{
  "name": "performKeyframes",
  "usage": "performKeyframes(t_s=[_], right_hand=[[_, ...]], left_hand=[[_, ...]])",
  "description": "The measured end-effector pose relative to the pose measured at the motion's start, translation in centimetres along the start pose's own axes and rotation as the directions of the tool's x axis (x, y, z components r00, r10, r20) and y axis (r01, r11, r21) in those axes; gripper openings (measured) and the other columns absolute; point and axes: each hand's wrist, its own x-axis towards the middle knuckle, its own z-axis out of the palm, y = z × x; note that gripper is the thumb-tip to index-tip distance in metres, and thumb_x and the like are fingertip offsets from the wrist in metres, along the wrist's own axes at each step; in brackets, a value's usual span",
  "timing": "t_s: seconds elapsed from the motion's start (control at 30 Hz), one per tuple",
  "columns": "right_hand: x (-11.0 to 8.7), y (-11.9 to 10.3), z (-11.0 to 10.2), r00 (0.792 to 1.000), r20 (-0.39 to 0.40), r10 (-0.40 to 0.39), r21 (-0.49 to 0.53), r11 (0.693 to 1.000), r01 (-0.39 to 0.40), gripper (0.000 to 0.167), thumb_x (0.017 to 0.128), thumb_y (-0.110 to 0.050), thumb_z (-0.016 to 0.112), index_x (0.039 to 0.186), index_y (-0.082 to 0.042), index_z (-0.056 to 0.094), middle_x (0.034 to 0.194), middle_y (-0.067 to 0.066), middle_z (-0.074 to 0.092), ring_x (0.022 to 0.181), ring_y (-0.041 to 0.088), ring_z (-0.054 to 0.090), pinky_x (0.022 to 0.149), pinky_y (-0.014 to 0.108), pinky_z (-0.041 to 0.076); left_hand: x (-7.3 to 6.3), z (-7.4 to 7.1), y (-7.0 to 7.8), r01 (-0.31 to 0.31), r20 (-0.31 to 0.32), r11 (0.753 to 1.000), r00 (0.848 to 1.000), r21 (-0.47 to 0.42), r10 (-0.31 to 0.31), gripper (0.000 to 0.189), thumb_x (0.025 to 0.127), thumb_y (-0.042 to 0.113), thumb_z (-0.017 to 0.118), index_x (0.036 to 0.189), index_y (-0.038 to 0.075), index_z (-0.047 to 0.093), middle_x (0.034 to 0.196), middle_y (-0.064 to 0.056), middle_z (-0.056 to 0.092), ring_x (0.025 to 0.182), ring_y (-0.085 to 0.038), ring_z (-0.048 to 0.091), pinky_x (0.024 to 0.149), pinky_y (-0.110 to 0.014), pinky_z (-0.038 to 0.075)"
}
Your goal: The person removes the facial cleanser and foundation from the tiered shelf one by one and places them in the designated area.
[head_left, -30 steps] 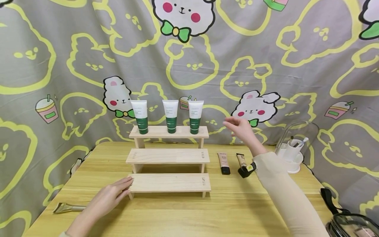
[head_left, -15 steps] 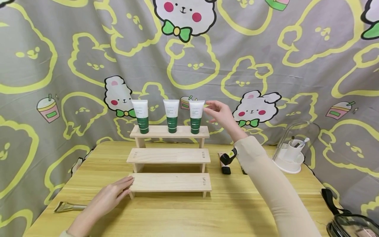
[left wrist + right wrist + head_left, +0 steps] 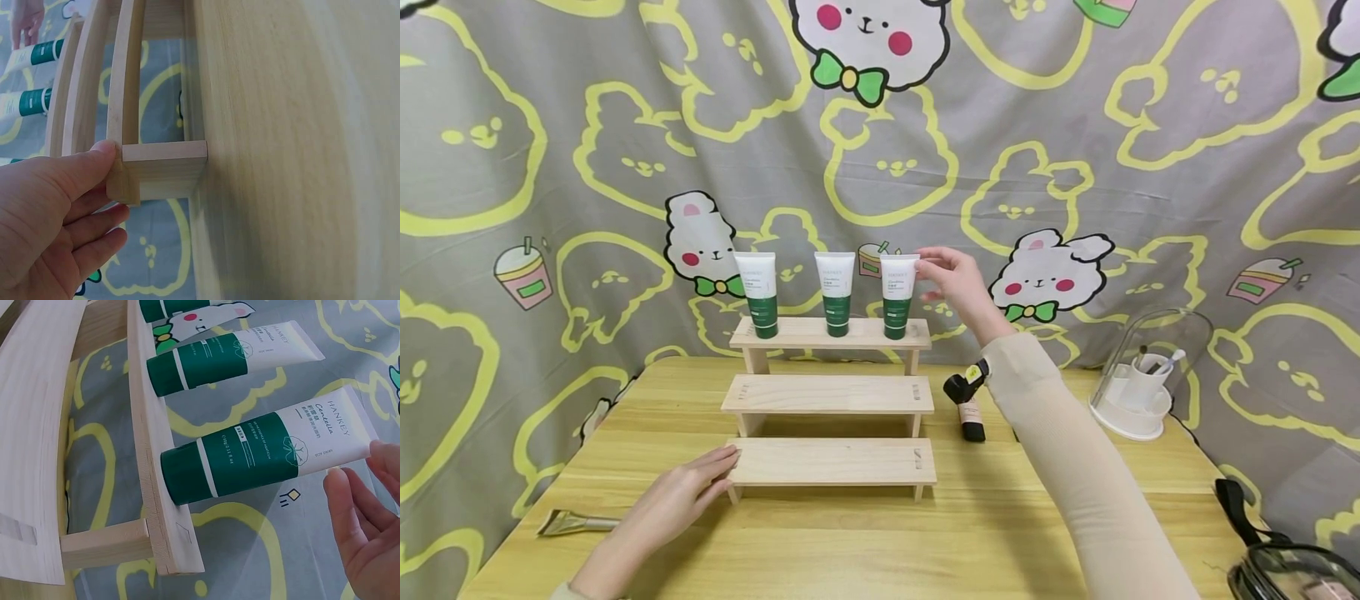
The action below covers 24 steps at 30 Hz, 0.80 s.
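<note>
Three white-and-green squeeze tubes stand upright on their caps along the top tier [image 3: 865, 330] of a wooden step rack: a left tube [image 3: 760, 294], a middle tube [image 3: 837, 294] and a right tube [image 3: 898, 296]. My right hand [image 3: 958, 283] is at the right tube's upper edge. In the right wrist view, its fingertips [image 3: 337, 487] meet or nearly meet the tube's white crimped end, without wrapping round it. With thumb and fingers, my left hand [image 3: 670, 504] pinches the left end of the bottom tier [image 3: 831, 462], plain in the left wrist view.
Right of the rack lies a pink BB tube [image 3: 972, 421], partly behind my wrist camera. A white brush holder [image 3: 1138, 396] with a clear cover stands at back right. A clear pouch [image 3: 1300, 567] sits front right. A flat brush [image 3: 576, 522] lies left; a patterned curtain [image 3: 895, 167] hangs behind.
My right hand has moved left, from beside the rack to the right tube's upper edge. The tubes stand as before, and my left hand stays on the bottom tier.
</note>
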Motion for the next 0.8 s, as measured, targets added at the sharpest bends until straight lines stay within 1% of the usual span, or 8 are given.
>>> performKeyframes(t_s=[0.2, 0.33, 0.4, 0.53, 0.67, 0.8], right_hand=[[0.15, -0.16, 0.19, 0.999, -0.031, 0.011, -0.018, 1.000, -0.012, 0.025, 0.091, -0.014, 0.060, 0.113, 0.000, 0.060, 0.104, 0.012, 0.061, 0.101, 0.034, 0.057, 0.061, 0.031, 0.056], [0.17, -0.16, 0.20, 0.999, -0.034, 0.009, -0.012, 1.000, -0.010, 0.023, 0.091, -0.014, 0.059, 0.110, 0.000, 0.061, 0.101, 0.011, 0.061, 0.101, 0.037, 0.055, 0.062, 0.033, 0.056], [0.16, -0.15, 0.17, 0.999, -0.034, 0.008, -0.015, 1.000, -0.008, 0.022, 0.091, -0.015, 0.059, 0.108, -0.001, 0.061, 0.100, 0.010, 0.061, 0.098, 0.034, 0.057, 0.064, 0.035, 0.056], [0.05, -0.10, 0.10, 0.999, -0.034, 0.004, -0.021, 1.000, -0.005, 0.023, 0.091, -0.016, 0.060, 0.108, -0.001, 0.061, 0.100, 0.011, 0.062, 0.096, 0.033, 0.058, 0.067, 0.037, 0.056], [-0.09, -0.05, 0.10, 0.999, -0.054, 0.001, -0.030, 1.000, -0.003, 0.023, 0.091, -0.016, 0.060, 0.107, 0.000, 0.062, 0.100, 0.012, 0.063, 0.097, 0.034, 0.058, 0.066, 0.035, 0.056], [-0.26, -0.04, 0.07, 0.996, -0.090, -0.002, -0.045, 0.999, -0.002, 0.023, 0.090, -0.016, 0.062, 0.106, -0.001, 0.063, 0.098, 0.011, 0.064, 0.092, 0.030, 0.061, 0.062, 0.031, 0.055]], left_hand=[[0.01, -0.01, -0.05, -0.005, -0.001, 1.000, 1.000, -0.001, 0.005, 0.035, 0.079, 0.006, 0.071, 0.112, -0.001, 0.065, 0.117, -0.014, 0.061, 0.102, -0.029, 0.059, 0.079, -0.042, 0.051], [0.05, -0.04, -0.03, -0.006, -0.002, 1.000, 1.000, -0.006, 0.006, 0.035, 0.079, 0.006, 0.071, 0.113, -0.001, 0.065, 0.117, -0.014, 0.061, 0.102, -0.029, 0.059, 0.080, -0.042, 0.051], [0.07, -0.05, -0.01, -0.006, -0.001, 1.000, 1.000, -0.007, 0.006, 0.035, 0.079, 0.006, 0.071, 0.113, -0.001, 0.065, 0.117, -0.014, 0.061, 0.102, -0.029, 0.059, 0.080, -0.042, 0.051], [0.10, -0.05, 0.00, -0.004, 0.002, 1.000, 1.000, -0.006, 0.004, 0.035, 0.080, 0.006, 0.071, 0.113, -0.001, 0.065, 0.117, -0.014, 0.060, 0.102, -0.029, 0.059, 0.081, -0.042, 0.051], [0.10, -0.03, -0.04, -0.004, 0.001, 1.000, 1.000, -0.004, 0.004, 0.035, 0.079, 0.007, 0.071, 0.113, -0.001, 0.065, 0.117, -0.014, 0.060, 0.102, -0.029, 0.059, 0.080, -0.042, 0.051], [0.08, 0.02, -0.10, -0.006, -0.003, 1.000, 1.000, -0.002, 0.006, 0.035, 0.079, 0.007, 0.071, 0.113, -0.001, 0.065, 0.117, -0.014, 0.061, 0.102, -0.029, 0.059, 0.080, -0.042, 0.051]])
